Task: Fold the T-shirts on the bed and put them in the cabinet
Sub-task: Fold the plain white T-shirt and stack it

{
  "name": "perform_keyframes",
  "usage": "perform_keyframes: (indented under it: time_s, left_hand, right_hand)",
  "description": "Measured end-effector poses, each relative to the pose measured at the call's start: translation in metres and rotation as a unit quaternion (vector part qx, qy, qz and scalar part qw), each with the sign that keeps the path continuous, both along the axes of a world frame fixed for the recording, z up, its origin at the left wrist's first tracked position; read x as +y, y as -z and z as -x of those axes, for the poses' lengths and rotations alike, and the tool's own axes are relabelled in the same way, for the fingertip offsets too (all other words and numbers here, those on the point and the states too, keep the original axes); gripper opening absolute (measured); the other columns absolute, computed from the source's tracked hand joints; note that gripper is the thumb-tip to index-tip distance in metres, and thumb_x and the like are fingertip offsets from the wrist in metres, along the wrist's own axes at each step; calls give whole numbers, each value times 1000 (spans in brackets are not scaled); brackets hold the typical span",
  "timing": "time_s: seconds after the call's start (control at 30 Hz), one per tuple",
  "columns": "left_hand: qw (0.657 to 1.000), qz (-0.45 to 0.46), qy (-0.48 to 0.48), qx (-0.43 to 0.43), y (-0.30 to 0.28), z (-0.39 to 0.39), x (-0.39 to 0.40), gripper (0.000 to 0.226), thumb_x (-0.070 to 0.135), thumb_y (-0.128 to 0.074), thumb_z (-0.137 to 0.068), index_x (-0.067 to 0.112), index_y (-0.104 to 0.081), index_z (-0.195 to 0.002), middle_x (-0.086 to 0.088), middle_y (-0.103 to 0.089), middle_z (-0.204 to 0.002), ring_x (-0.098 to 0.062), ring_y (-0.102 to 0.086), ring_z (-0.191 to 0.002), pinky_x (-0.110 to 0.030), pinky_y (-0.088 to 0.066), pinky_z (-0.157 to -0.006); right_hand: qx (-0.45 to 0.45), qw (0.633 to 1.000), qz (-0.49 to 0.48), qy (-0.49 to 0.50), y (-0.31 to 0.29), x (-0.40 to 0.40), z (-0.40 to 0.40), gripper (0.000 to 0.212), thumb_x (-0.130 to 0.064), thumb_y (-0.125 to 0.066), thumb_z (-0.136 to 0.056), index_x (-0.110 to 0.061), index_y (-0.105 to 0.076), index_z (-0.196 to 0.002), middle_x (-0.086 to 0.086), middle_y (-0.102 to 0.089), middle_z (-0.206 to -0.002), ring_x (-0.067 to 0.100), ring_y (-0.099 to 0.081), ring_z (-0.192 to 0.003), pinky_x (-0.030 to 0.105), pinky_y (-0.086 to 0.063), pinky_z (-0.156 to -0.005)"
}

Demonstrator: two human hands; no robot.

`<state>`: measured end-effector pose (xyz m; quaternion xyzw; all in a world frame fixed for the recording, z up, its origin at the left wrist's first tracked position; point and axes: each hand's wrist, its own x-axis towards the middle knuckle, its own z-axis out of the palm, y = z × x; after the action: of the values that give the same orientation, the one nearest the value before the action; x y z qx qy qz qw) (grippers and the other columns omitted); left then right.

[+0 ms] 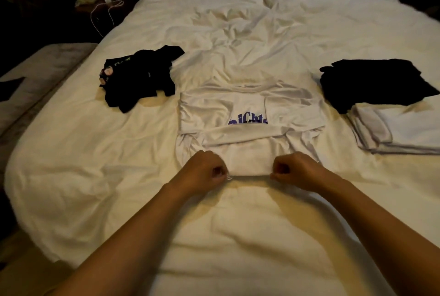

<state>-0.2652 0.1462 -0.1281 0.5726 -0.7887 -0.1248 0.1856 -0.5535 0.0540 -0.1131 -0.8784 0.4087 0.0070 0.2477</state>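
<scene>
Head view: left hand (pixel 209 169) and right hand (pixel 295 169) each pinch the white tee (pixel 250 129) hem, mid-fold on the bed (pixel 238 224). Folded stack (pixel 381 105) done at right; black tee (pixel 140 76) still crumpled left. Cabinet unseen.

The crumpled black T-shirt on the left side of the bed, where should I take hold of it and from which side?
Judging by its pose, reach for the crumpled black T-shirt from above on its near side and pinch a loose flap along the lower edge. It lies bunched with no flat hem showing, so lift and shake it open before finding the shoulders.
</scene>
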Motion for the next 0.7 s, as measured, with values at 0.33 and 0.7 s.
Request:
perform_keyframes:
  time_s: [0.33,0.7]
  left_hand:
    - [987,78,23,-135,6,-15,9,21,22,-81,-67,27,-71,-84,10,-61,-80,-18,-54,-84,-28,-25,-77]
    - [960,-9,-165,227,-33,-22,25,9,21,-60,-76,13,-57,-74,0,-60,-75,-12,-53,-71,-27,-41,-66]
  right_hand:
    - [56,980,163,-100,19,8,26,30,-43,-51,-80,-26,-72,-94,-4,-61,-99,22,-56,-99,37,-42,-92]
    - [-173,980,4,101,-24,9,42,11,-23,-58,-99,-23,-69,-102,-10,-67,-95,2,-61,-85,12,-46,-72]
